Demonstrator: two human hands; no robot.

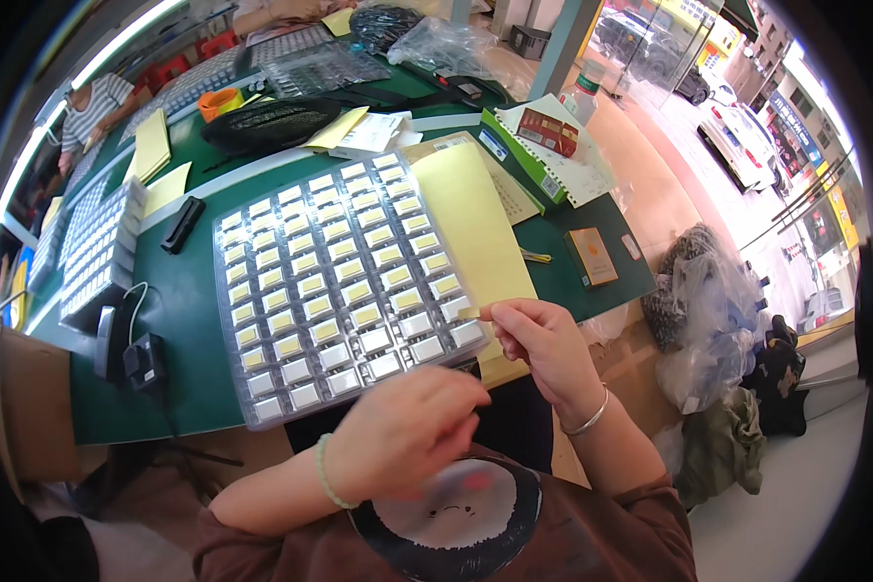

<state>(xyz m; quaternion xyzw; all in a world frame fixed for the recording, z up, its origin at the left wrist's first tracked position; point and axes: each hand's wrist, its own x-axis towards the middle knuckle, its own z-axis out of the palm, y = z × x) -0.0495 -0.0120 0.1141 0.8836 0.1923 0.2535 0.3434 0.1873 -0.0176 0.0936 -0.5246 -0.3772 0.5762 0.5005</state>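
Observation:
A clear plastic tray (231, 320) lies before me on the green table, with many small white blocks in rows. Most blocks carry a yellow sticker on top; those in the nearest rows show plain white tops. At the tray's right edge, my right hand (543, 354) pinches a small yellow sticker (468, 313) between thumb and finger, above a block. My left hand (403, 427) is over the tray's near edge, its bent fingers smeared by motion; whether it holds anything I cannot see. A yellow sheet (475, 228) lies along the tray's right side.
Left of the tray are a black stapler-like object (182, 225), a black adapter (145, 362) and stacked filled trays (102, 257). An orange box (590, 257) and a green box (524, 160) lie at right. A black mesh bag (272, 124) is beyond; another person (97, 112) sits far left.

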